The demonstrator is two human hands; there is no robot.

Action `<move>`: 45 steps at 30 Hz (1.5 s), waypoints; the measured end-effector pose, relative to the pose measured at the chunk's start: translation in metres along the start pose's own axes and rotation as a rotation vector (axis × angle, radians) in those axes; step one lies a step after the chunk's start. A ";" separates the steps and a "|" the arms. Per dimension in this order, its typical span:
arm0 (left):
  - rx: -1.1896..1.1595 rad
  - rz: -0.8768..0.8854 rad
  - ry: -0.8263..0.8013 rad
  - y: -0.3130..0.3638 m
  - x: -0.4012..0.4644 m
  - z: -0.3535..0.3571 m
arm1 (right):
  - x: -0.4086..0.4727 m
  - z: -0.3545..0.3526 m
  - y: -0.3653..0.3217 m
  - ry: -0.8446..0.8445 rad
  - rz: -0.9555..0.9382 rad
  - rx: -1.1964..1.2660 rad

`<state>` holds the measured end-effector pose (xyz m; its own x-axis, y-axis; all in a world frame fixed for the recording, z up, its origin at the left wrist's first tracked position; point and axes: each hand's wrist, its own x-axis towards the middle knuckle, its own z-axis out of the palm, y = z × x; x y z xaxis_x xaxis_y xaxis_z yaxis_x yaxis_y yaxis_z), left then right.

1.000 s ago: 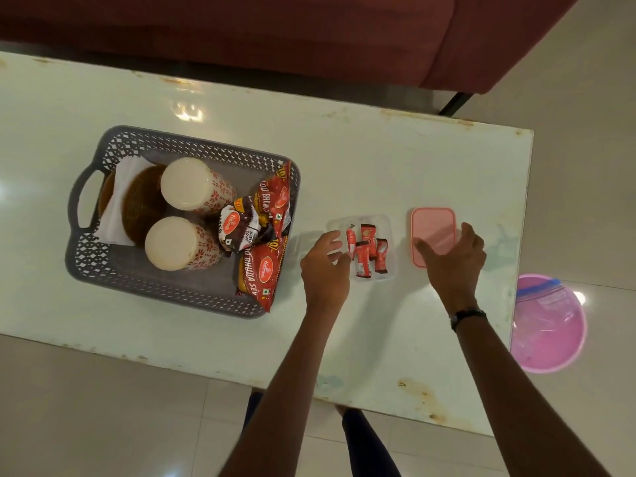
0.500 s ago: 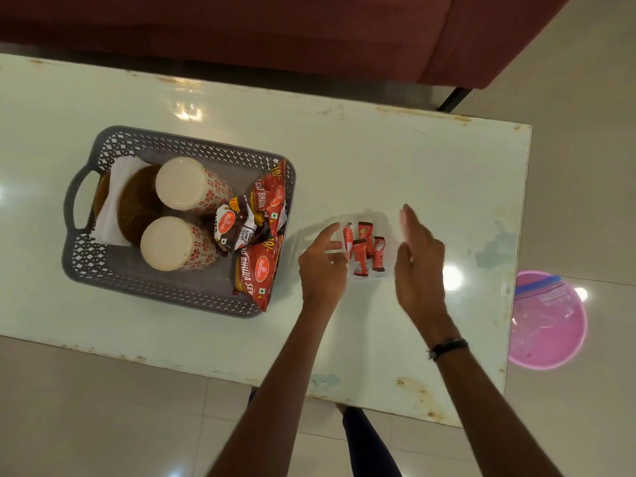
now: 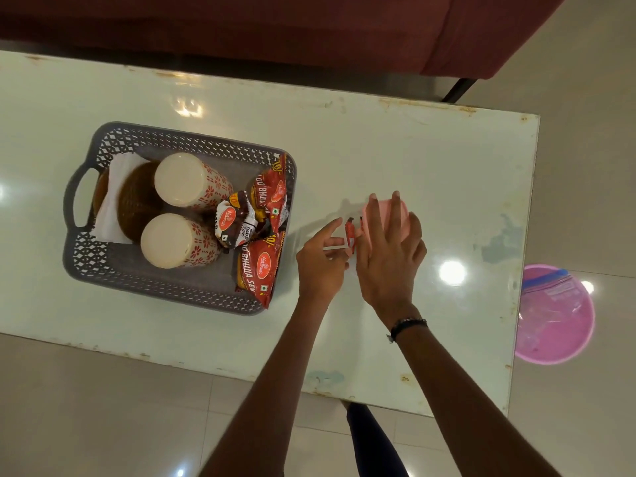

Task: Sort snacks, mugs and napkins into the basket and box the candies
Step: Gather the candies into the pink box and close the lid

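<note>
Pink lid [image 3: 395, 215] under flat right hand [image 3: 390, 256]

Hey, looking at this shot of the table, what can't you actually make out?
Head view:
- Candies: the right hand and pink lid cover all but one.
- Clear box: hidden by both hands; whether the lid is seated, unclear.
- Left hand: whether it touches the box, unclear.
- Mugs: upside down, handles hidden.

Grey lattice-pattern basket [image 3: 103, 263] near my tabletop's left edge: two cream mugs [image 3: 192, 184] with red flower print, red snack packets [image 3: 261, 266], white napkin [image 3: 110, 208]. Pink lid [image 3: 402, 215] under my right hand [image 3: 389, 256]; red candy [image 3: 350, 232] beside it.
</note>
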<state>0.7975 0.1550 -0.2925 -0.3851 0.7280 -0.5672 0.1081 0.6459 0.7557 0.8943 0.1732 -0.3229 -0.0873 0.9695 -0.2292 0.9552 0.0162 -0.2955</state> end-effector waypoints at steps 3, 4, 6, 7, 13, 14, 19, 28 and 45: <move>0.024 0.030 -0.016 -0.002 0.001 -0.002 | -0.003 0.003 -0.008 0.008 -0.041 -0.072; 0.036 0.040 -0.024 -0.003 0.001 -0.002 | -0.005 0.004 -0.009 0.011 -0.039 -0.075; 0.039 0.040 -0.042 -0.004 0.001 -0.003 | -0.008 0.005 -0.009 0.012 -0.015 -0.072; 0.039 0.037 -0.051 -0.004 0.001 -0.003 | -0.009 0.005 -0.009 0.013 -0.007 -0.074; -0.008 0.025 -0.084 -0.006 0.003 -0.005 | -0.011 0.006 -0.008 0.016 -0.014 -0.097; -0.004 0.025 -0.087 -0.006 0.004 -0.005 | -0.009 0.006 -0.009 0.015 -0.010 -0.091; 0.021 0.063 -0.091 -0.009 0.007 -0.007 | -0.005 0.008 -0.018 -0.001 -0.054 -0.069; 0.013 0.029 -0.199 -0.003 -0.003 0.014 | -0.026 0.002 0.006 0.033 0.086 -0.052; -0.129 -0.092 -0.147 -0.001 -0.013 0.037 | -0.032 -0.003 0.037 0.148 0.073 0.221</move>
<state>0.8360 0.1531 -0.2983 -0.2489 0.6991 -0.6703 -0.0436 0.6833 0.7289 0.9337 0.1431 -0.3237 0.0369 0.9916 -0.1237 0.8711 -0.0926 -0.4823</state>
